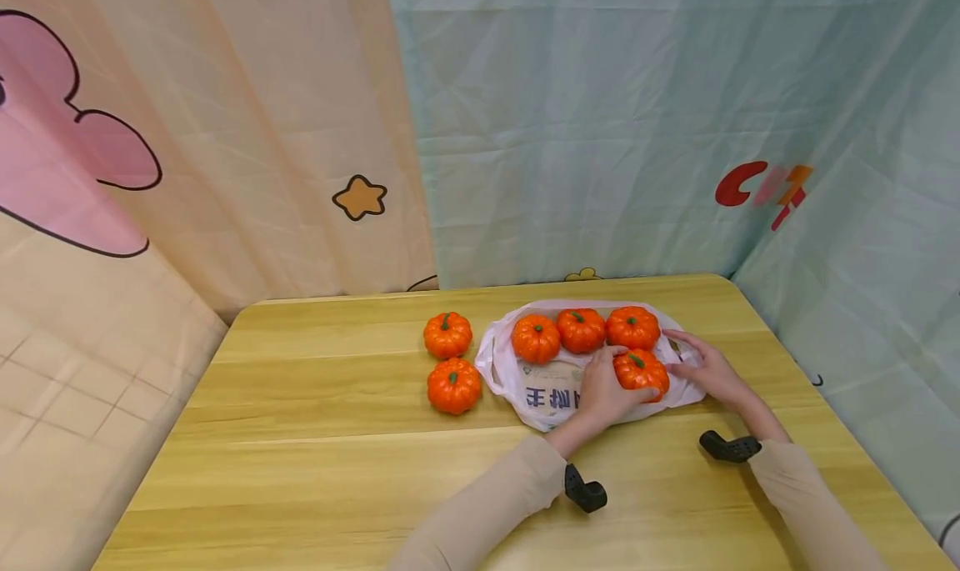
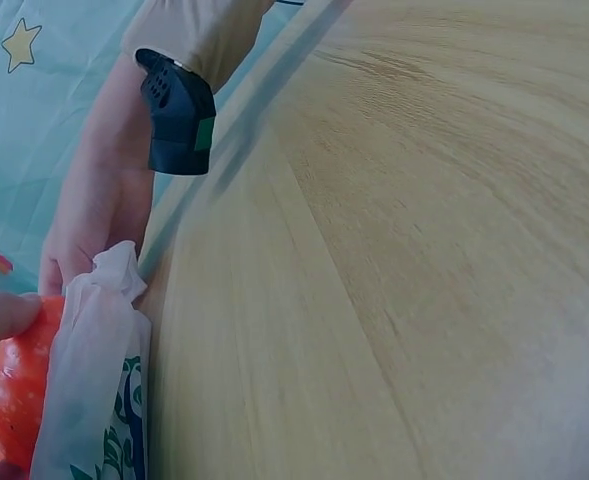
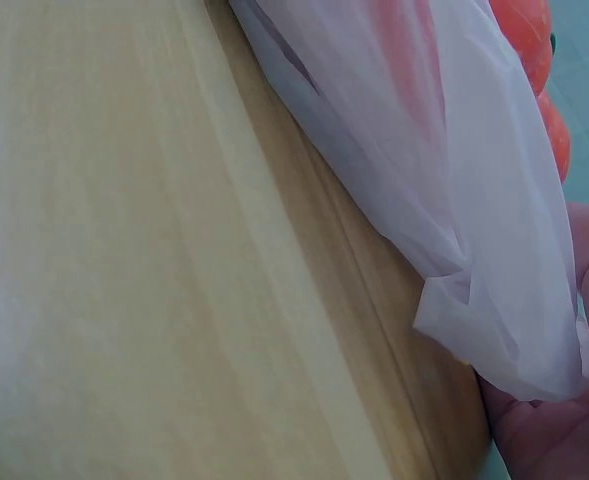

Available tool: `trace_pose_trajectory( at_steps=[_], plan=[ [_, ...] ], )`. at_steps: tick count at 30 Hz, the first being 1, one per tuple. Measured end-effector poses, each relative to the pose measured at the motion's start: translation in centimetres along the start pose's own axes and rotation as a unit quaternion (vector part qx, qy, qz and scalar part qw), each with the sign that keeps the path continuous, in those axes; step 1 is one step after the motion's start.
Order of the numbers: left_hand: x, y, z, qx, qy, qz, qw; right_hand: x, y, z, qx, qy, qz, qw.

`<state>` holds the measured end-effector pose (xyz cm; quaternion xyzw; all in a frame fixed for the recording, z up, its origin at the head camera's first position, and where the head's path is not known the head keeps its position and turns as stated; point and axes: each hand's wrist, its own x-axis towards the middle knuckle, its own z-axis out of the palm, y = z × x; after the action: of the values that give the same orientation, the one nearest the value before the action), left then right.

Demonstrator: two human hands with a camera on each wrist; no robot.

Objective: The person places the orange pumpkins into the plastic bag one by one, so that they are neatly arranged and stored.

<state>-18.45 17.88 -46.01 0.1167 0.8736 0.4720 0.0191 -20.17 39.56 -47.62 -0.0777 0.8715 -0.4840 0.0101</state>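
A small orange toy pumpkin (image 1: 640, 373) with a green stem sits at the near right of an opened white plastic bag (image 1: 504, 371). My left hand (image 1: 606, 394) grips this pumpkin, fingers at its far left side and thumb along its near side. From the right, my right hand (image 1: 711, 373) reaches over the bag's end with fingers spread, the tips close to the pumpkins. In the right wrist view, bag film (image 3: 504, 250) lies against the right palm (image 3: 564, 430). Three more pumpkins, among them one at the left (image 1: 536, 338), line the bag's far side.
Two pumpkins, a farther one (image 1: 447, 335) and a nearer one (image 1: 454, 386), stand on the wooden table (image 1: 315, 463) just left of the bag. Printed dark characters show on the bag's inside. Patterned curtains (image 1: 525, 137) hang behind and beside the table.
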Motion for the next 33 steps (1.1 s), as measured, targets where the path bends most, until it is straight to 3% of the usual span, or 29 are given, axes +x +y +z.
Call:
trace_pose_trajectory(
  at_steps=[12, 22, 33],
  plan=[
    [0.06, -0.12, 0.24, 0.008, -0.005, 0.005, 0.9999, 0.11, 0.15, -0.01, -0.003, 0.002, -0.014, 0.9999],
    [-0.04, 0.02, 0.00, -0.020, -0.017, -0.007, 0.9996, 0.18, 0.32, 0.05, 0.003, 0.001, -0.025, 0.9997],
    [-0.35, -0.05, 0.23, 0.009, -0.021, 0.008, 0.9997, 0.15, 0.50, -0.02, 0.008, 0.000, -0.018, 0.9998]
  ],
)
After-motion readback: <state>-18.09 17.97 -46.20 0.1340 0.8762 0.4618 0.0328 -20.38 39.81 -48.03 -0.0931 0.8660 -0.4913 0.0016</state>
